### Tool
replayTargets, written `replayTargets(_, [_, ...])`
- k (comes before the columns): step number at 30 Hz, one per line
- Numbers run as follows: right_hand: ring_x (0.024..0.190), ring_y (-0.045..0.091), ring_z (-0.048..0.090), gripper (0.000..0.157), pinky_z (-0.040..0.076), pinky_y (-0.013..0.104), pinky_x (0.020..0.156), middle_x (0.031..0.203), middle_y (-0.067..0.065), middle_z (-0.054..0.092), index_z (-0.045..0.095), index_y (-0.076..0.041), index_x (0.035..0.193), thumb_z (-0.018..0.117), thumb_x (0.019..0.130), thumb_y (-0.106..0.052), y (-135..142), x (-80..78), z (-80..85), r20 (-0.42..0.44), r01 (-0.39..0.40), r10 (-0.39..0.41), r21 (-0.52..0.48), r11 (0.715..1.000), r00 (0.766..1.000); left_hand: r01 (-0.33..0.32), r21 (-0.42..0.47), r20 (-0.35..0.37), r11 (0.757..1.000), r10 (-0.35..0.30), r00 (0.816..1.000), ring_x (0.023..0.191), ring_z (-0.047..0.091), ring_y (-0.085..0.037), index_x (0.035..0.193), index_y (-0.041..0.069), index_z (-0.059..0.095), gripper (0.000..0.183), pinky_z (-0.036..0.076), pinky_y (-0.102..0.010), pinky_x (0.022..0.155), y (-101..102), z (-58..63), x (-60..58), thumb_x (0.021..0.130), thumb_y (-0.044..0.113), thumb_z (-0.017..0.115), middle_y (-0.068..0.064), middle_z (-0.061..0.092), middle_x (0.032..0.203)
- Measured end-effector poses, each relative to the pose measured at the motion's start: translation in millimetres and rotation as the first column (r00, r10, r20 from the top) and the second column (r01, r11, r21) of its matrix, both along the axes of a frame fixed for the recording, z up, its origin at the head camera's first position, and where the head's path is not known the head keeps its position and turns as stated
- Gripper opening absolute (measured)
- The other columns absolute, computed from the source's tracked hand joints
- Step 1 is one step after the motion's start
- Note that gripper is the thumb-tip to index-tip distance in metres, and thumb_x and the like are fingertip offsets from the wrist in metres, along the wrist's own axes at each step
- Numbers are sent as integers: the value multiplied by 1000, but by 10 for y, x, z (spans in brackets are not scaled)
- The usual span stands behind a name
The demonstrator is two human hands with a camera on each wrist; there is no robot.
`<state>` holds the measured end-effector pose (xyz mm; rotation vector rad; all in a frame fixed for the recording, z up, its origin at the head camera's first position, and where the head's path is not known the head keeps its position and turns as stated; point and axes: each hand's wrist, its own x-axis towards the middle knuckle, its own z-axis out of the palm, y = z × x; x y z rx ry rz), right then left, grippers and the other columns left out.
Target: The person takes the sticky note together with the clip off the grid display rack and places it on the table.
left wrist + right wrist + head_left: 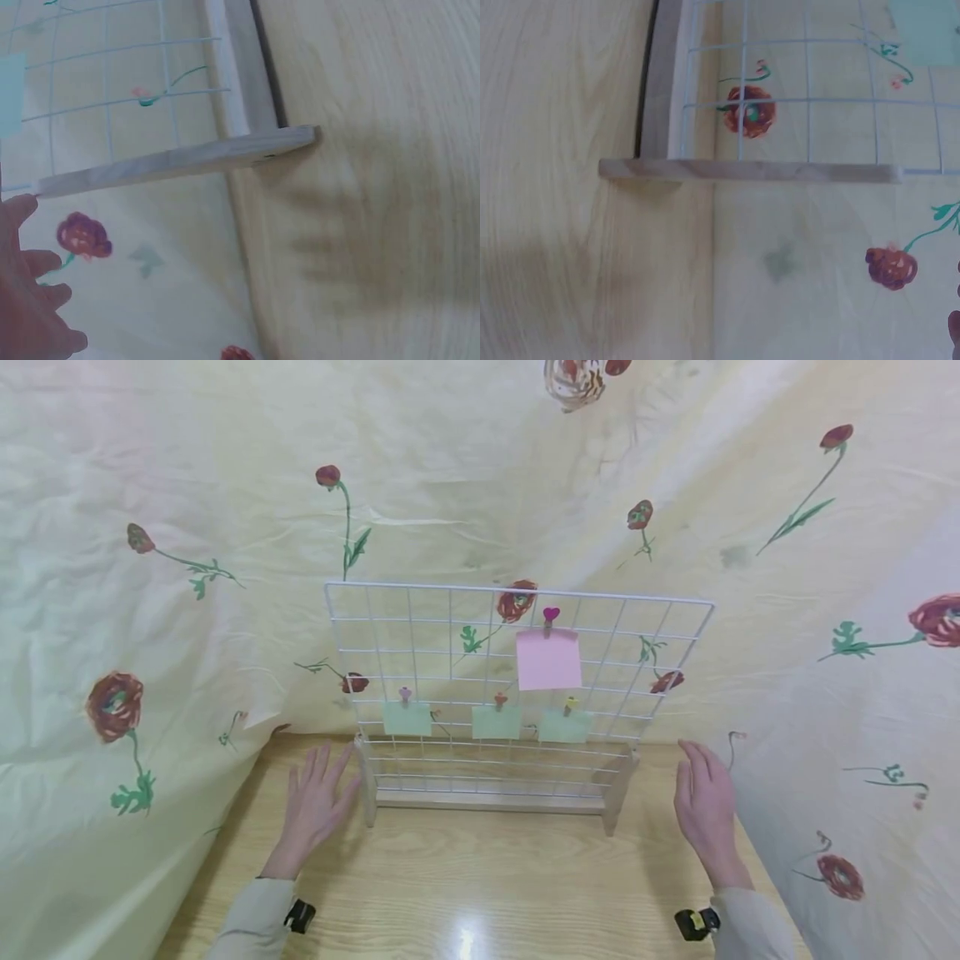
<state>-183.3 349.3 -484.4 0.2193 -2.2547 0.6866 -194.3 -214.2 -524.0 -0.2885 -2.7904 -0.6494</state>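
Note:
A white wire grid rack (480, 587) stands in a wooden base (491, 802) on the table. Clipped near its top is a pink note (549, 662), under a magenta heart clip (551, 614). Lower down hang three pale green notes (496, 722) by small coloured heart clips. My left hand (318, 806) spreads its fingers just left of the rack's left wooden post (172, 159); whether a fingertip touches it I cannot tell. To the right of the right post (757, 171), apart from it, is my right hand (707, 802), fingers extended close together, holding nothing.
Flower-printed cloth (225, 460) hangs behind the rack and along both sides of the wooden table (480, 877). The cloth lies close beyond the right hand. Each wrist wears a small black camera, one on the left (300, 917) and one on the right (696, 925).

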Motion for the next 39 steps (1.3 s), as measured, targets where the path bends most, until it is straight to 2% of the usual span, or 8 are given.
replayTargets(8, [112, 51, 45, 29, 33, 63, 95, 121, 31, 54, 56, 9, 123, 46, 98, -2, -177, -64, 173, -65, -3, -3, -93, 996, 998, 23, 31, -74, 999, -21, 997, 138, 18, -49, 150, 17, 33, 58, 7, -70, 107, 73, 173, -24, 99, 40, 48, -27, 22, 153])
replayTargets(14, [111, 49, 46, 28, 36, 62, 92, 118, 30, 56, 58, 7, 121, 49, 98, -5, -323, -137, 339, -122, -29, 14, -124, 992, 992, 58, 66, -144, 996, -48, 988, 137, 24, -46, 147, 13, 39, 55, 12, -68, 108, 135, 308, -53, 99, 38, 49, -26, 28, 151])
replayTargets(19, [110, 46, 49, 26, 39, 60, 91, 115, 29, 57, 60, 6, 119, 52, 95, 0, -477, -194, 485, -168, -77, 59, -100, 992, 984, 78, 81, -146, 994, -66, 987, 137, 25, -45, 145, 13, 42, 53, 12, -65, 110, 179, 435, -51, 99, 37, 50, -23, 28, 152])
replayTargets(24, [112, 43, 49, 28, 41, 57, 92, 117, 27, 57, 60, 5, 121, 53, 94, 2, -610, -225, 582, -175, -127, 111, -85, 988, 978, 91, 73, -140, 993, -80, 987, 137, 25, -45, 147, 15, 40, 54, 11, -61, 112, 210, 539, -64, 99, 37, 49, -21, 27, 153])
replayTargets(27, [113, 41, 50, 28, 41, 49, 96, 117, 26, 57, 60, 4, 122, 52, 95, -1, -661, -249, 622, -195, -147, 132, -67, 987, 972, 112, 78, -171, 991, -98, 980, 136, 28, -45, 147, 15, 41, 53, 13, -60, 112, 243, 584, -72, 98, 35, 51, -22, 30, 152])
replayTargets(31, [110, 39, 51, 27, 40, 41, 97, 114, 25, 58, 62, 4, 119, 52, 96, -5, -722, -305, 686, -264, -177, 159, -46, 983, 951, 134, 93, -218, 987, -111, 970, 135, 30, -45, 145, 13, 44, 52, 17, -59, 112, 302, 627, -76, 98, 35, 52, -22, 32, 150])
replayTargets(39, [109, 40, 51, 29, 40, 44, 96, 113, 24, 59, 63, 3, 119, 52, 95, -10, -835, -396, 858, -324, -226, 215, 1, 974, 921, 157, 122, -266, 980, -120, 956, 133, 34, -43, 142, 13, 47, 50, 22, -60, 109, 417, 707, -55, 96, 33, 54, -20, 35, 150])
